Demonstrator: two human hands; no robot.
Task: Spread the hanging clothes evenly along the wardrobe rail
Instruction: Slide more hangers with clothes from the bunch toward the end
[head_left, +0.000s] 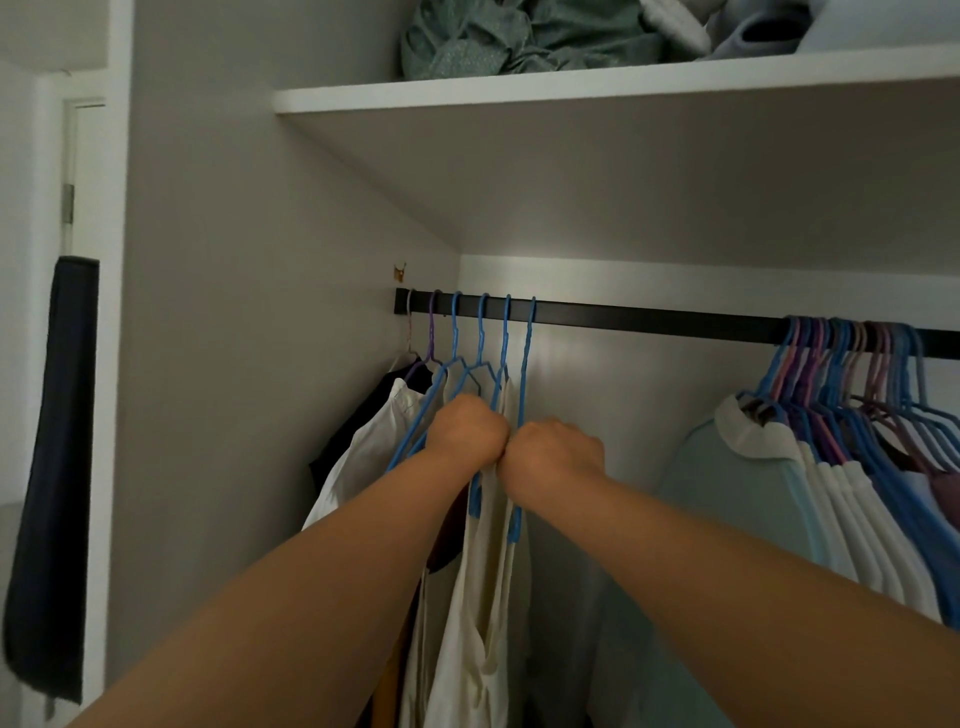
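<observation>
In the middle of the frame, a black wardrobe rail (649, 318) runs from the left wall down toward the right edge. At its left end hang six hangers, spaced apart: a white one, a purple one and four blue hangers (506, 338), carrying a dark garment (363, 415), a white shirt (374, 447) and cream garments (483, 597). Both fists meet just below these, knuckles touching. The left hand (466, 434) is curled round the shoulder of a blue hanger; the right hand (558, 454) is curled tight beside the rightmost blue hanger, though what its fingers hold cannot be made out. A long bare stretch of rail separates this group from a tightly packed bunch of blue and purple hangers (852, 358) at the right, bearing white and pale blue clothes (810, 499). At the top, a white shelf (571, 83) holds bundled green fabric (493, 41). At the far left hangs a dark cloth (52, 467).
</observation>
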